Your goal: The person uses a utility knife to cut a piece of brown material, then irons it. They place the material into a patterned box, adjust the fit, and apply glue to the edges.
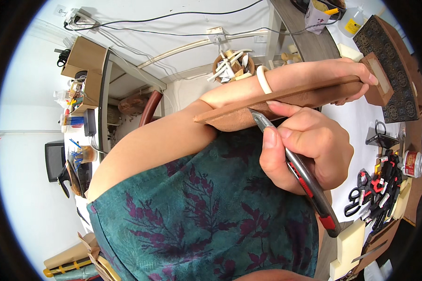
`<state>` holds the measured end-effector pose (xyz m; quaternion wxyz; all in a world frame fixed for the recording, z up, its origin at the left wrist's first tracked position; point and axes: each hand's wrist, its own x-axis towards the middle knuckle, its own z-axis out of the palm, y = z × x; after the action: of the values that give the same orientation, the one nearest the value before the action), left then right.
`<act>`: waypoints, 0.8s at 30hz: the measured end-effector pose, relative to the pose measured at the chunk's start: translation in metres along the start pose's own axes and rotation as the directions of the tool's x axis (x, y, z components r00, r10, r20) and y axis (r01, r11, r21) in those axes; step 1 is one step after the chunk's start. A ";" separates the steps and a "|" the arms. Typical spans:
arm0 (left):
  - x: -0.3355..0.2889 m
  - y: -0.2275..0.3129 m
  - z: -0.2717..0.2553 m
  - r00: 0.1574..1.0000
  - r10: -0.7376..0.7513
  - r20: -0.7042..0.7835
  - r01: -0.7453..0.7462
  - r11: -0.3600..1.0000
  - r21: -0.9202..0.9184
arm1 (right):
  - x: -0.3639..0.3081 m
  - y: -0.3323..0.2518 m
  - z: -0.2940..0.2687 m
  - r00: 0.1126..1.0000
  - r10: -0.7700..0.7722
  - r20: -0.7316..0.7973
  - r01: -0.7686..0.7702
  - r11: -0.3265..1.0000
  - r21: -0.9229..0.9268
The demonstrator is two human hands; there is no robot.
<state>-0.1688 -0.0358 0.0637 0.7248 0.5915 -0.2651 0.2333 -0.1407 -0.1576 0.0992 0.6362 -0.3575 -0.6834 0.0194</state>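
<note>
A long, flat brown piece (234, 118) with a raised edge lies tilted along my left forearm; I cannot tell its material. My left hand (349, 75) is closed around its far right end, with a white bangle (263, 79) on the wrist. In my right hand (316, 145) is a black and red utility knife (309, 180), held like a pen. Its metal tip touches or nearly touches the lower face of the piece. My right thumb tip rests near the piece's edge. Beneath both hands is green cloth (187, 210) with purple leaf patterns.
On the white-covered table (349, 140) at right lie scissors (356, 201), a pile of black and red tools (384, 182), a jar (412, 164) and a patterned panel (384, 70). A foam block (349, 248) sits nearer. Scraps fill a round basket (252, 64) beyond.
</note>
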 end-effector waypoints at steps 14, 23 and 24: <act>-0.005 0.015 0.004 0.999 -0.048 -0.007 0.048 0.992 0.118 | 0.000 0.002 -0.003 0.999 0.000 0.039 0.000 1.000 -0.004; 0.007 0.001 -0.002 0.996 -0.075 -0.047 0.080 0.992 0.102 | 0.001 -0.002 -0.002 0.999 0.004 0.043 -0.003 1.000 -0.012; 0.013 0.011 0.005 0.981 -0.159 -0.113 0.159 0.987 -0.009 | -0.001 0.001 -0.003 0.999 0.004 0.036 -0.004 1.000 -0.011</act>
<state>-0.1665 -0.0383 0.0808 0.7551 0.5965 -0.1755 0.2080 -0.1382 -0.1588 0.0986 0.6218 -0.3619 -0.6941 0.0233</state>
